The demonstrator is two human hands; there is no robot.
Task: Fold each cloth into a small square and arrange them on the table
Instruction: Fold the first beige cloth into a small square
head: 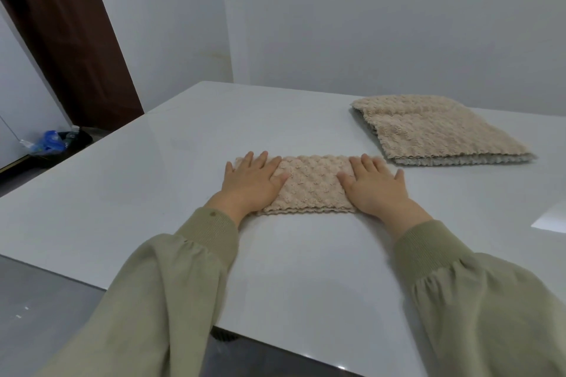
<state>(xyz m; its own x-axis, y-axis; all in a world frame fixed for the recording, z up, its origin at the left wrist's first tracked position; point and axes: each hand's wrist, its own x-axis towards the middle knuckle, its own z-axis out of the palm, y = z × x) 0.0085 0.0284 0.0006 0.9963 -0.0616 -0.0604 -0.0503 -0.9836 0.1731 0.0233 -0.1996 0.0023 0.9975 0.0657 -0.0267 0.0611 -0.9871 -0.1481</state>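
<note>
Soft, even, rather cool light fills the room, and shadows are faint. The glossy table (153,193) carries a pale sheen, with a bright white patch at its right edge (and a small glint near the bottom). Wide-angle distortion tilts the walls (367,24) and stretches the sleeves (153,300) in the lower corners. Detail is slightly soft overall.

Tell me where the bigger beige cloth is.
In the head view, the bigger beige cloth lies far right on the table, just beyond the right hand.
</note>
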